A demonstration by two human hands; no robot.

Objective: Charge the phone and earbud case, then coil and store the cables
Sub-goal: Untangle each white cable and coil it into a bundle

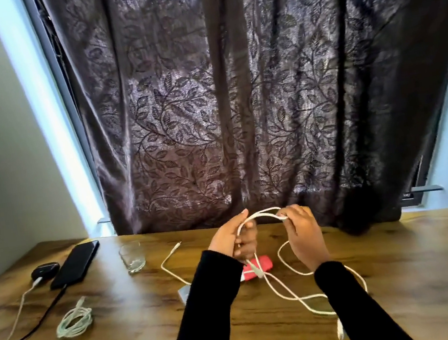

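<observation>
- A loose white cable [298, 295] is being coiled above the middle of the table [404, 274], toward its far edge; its slack trails toward the near right.
- The left hand [235, 240] grips gathered loops; the right hand [303, 233] pinches the cable's top arc.
- Next, probably: feed another loop into the left hand.
- Near the far left corner, the phone [76, 262] and earbud case [45, 271] lie plugged in.
- Two coiled cables [74, 320] lie by the near left edge.
- A red object [262, 268] under the hands is partly hidden; another white cable [171, 263] runs behind the sleeve.

head view, looking forward-down at table [150, 310], close.
</observation>
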